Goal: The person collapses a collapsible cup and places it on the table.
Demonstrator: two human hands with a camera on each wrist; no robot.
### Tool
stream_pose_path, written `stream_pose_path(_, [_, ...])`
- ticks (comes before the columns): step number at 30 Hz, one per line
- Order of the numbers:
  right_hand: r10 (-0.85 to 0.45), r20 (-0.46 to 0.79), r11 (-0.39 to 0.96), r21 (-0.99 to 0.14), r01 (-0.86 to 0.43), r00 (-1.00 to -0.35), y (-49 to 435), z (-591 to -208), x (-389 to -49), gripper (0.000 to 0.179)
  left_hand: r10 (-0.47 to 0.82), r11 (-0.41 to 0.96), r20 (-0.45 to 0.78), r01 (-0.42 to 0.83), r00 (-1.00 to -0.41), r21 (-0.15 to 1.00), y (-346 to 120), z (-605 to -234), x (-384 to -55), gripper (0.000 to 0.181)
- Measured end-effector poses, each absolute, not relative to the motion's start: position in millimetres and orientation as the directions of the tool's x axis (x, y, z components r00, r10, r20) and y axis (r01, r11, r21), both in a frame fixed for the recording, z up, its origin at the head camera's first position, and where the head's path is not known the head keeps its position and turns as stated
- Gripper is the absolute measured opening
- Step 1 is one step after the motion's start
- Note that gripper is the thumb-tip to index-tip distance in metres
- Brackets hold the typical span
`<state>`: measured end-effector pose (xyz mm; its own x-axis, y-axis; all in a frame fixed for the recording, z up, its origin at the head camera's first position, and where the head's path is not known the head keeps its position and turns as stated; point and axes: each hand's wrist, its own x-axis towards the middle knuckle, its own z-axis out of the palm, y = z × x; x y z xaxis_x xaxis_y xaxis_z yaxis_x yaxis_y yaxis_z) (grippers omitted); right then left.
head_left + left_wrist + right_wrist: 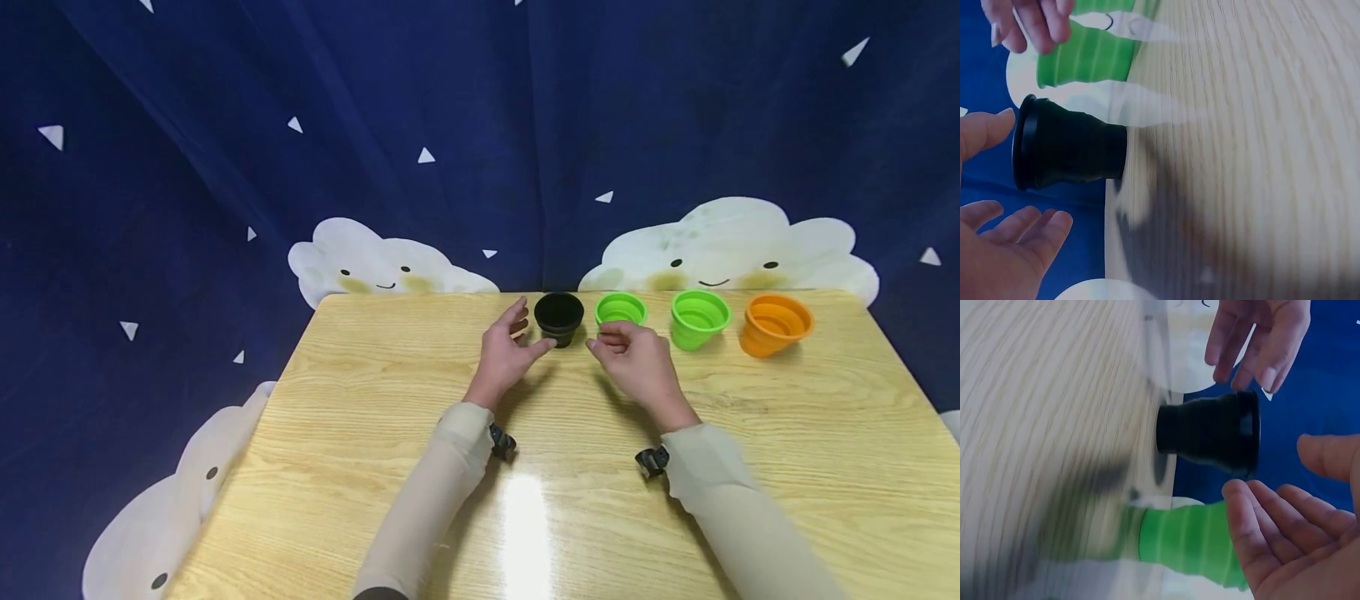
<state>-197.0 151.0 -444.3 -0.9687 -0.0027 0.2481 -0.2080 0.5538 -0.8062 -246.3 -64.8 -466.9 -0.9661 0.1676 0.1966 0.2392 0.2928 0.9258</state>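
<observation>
A black collapsible cup (558,317) stands upright near the table's far edge. My left hand (504,354) is just left of it, thumb and fingers spread apart; the left wrist view shows a gap between them and the black cup (1072,144). To the cup's right, my right hand (637,360) hovers in front of a green cup (621,307), partly hiding it. In the right wrist view its thumb and fingers are apart and hold nothing, with the black cup (1210,432) beyond the fingertips.
Further right along the same far edge stand a second green cup (699,318) and an orange cup (776,323). A dark blue curtain (420,100) with clouds and white triangles hangs behind the wooden table (337,433).
</observation>
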Motion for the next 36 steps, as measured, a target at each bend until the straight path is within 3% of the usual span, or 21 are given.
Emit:
stream_pose_path(12, [0.053,0.238,0.553,-0.816,-0.170,-0.970,126.7,-448.7,-211.2,0.044,0.114,0.195,0.151,0.171,-0.982,0.966,-60.0,-469.3,-251.8,0.079])
stream_pose_path(29, [0.109,0.267,0.637,-0.759,-0.139,-0.957,107.9,-459.2,-224.2,0.049,0.141,0.021,0.119,0.123,-0.983,0.992,-50.7,-474.5,-260.8,0.074])
stream_pose_path(36, [0.114,0.278,0.623,-0.768,-0.149,-0.954,104.8,-460.9,-227.9,0.047,0.159,0.035,0.101,0.108,-0.982,0.994,-48.5,-473.0,-264.4,0.072])
